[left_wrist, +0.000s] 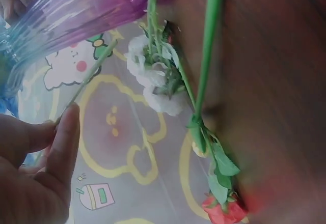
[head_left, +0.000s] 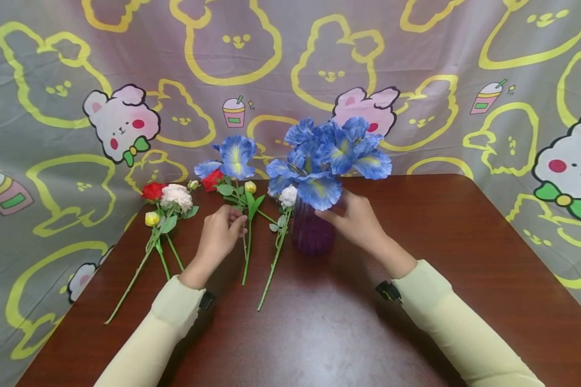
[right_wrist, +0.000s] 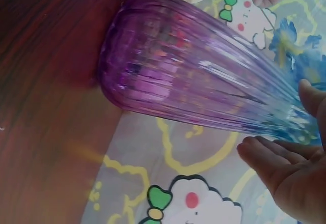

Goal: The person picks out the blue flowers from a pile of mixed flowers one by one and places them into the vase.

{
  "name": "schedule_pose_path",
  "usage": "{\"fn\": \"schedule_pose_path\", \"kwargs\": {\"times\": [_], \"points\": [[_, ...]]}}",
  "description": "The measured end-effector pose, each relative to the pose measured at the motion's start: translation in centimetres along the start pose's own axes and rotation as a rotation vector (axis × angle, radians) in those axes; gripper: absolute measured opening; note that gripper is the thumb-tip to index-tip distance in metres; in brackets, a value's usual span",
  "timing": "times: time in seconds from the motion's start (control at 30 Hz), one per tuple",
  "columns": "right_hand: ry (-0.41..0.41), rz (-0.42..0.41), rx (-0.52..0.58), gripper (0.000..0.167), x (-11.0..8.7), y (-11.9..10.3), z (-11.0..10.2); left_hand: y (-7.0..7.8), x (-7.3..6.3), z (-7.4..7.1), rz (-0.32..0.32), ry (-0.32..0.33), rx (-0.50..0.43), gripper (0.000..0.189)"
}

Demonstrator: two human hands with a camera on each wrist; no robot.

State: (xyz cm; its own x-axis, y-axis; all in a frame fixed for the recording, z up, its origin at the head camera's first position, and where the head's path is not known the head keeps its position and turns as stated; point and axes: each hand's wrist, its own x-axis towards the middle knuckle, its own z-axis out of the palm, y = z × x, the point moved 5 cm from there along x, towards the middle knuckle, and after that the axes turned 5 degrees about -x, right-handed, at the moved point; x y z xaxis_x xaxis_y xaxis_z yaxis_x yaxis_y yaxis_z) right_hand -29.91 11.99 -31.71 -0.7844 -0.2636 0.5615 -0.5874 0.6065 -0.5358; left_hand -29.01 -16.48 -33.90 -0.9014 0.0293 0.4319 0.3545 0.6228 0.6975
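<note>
Between left thumb and fingers, my left hand (head_left: 220, 228) pinches the thin stem (left_wrist: 90, 74) of a single blue iris (head_left: 238, 156), its bloom upright above the hand. To the right stands a ribbed glass vase (head_left: 314, 236), purple at the base and turning blue toward the neck (right_wrist: 285, 117). Several blue irises (head_left: 321, 161) fill its mouth and spread over the rim. My right hand (head_left: 360, 220) holds the vase near the top, thumb on one side and fingers on the other. Petals hide part of this grip in the head view.
Left on the brown table (head_left: 368, 333) lie a red rose (head_left: 154, 191), a pale pink flower (head_left: 176, 198) and a yellow bud (head_left: 152, 219). Another yellow bud (head_left: 250, 187), a red flower (head_left: 213, 180) and a white flower (head_left: 288, 196) lie nearer the vase. A patterned cloth (head_left: 271, 97) hangs behind.
</note>
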Motion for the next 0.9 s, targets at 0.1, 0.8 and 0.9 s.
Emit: {"fn": "schedule_pose_path", "kwargs": {"times": [0.1, 0.8, 0.9], "points": [[0.008, -0.016, -0.030, 0.049, -0.4, -0.7, -0.5, 0.7, 0.0, 0.0, 0.049, 0.033, -0.039, 0.009], [-0.063, -0.050, -0.034, 0.022, -2.0, -6.2, -3.1, 6.8, -1.4, 1.5, 0.550, 0.133, -0.157, 0.011], [-0.039, -0.103, 0.010, 0.020, -2.1, -7.0, -3.3, 7.4, -1.8, 2.0, 0.599, 0.130, -0.139, 0.011]]}}
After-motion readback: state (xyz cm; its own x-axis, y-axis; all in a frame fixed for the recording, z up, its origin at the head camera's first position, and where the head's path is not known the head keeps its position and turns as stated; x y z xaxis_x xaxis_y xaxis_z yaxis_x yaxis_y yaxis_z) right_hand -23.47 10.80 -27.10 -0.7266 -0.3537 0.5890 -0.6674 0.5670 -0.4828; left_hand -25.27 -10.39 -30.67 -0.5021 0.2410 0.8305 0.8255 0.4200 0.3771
